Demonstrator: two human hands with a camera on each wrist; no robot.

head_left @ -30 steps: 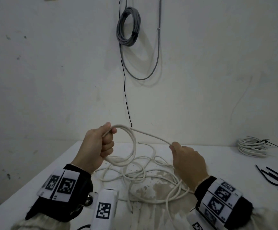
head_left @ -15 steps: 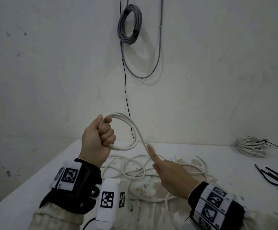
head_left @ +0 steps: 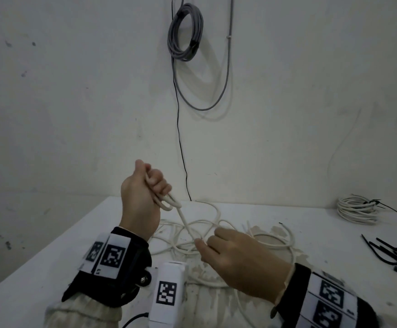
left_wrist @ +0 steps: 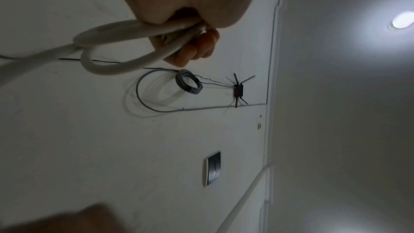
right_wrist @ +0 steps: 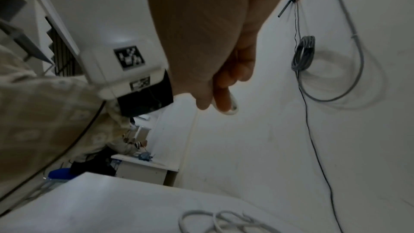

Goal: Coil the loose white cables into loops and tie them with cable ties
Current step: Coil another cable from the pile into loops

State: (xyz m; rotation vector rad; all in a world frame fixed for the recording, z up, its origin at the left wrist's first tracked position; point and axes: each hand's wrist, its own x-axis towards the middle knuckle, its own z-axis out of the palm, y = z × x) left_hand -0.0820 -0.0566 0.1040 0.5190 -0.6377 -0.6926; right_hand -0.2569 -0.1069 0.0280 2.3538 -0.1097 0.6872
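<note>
Currently on the bench [head_left: 50, 256]: one loose white cable [head_left: 259, 242], sprawled in crossing strands in front of both hands, part lifted clear. Left hand [head_left: 140, 197], raised, fist closed round a few small loops [head_left: 169, 204]. Right hand [head_left: 237, 259], lower, thumb and fingers pinching the run that slopes down from those loops. Risks, in my judgement: the heap's crossings could snag or knot as slack is drawn, since strands overlap; the loops look tight, so the stiff cable may spring out of the fist; uneven loops would tie badly. Cable ties [head_left: 391, 254], black, lie well apart at the right; a finished coil [head_left: 356, 209] sits at the far right. Hard to make out: loop count inside the fist; cable ends in the heap; the right wrist view shows only a short bit of cable at the fingertips.
</note>
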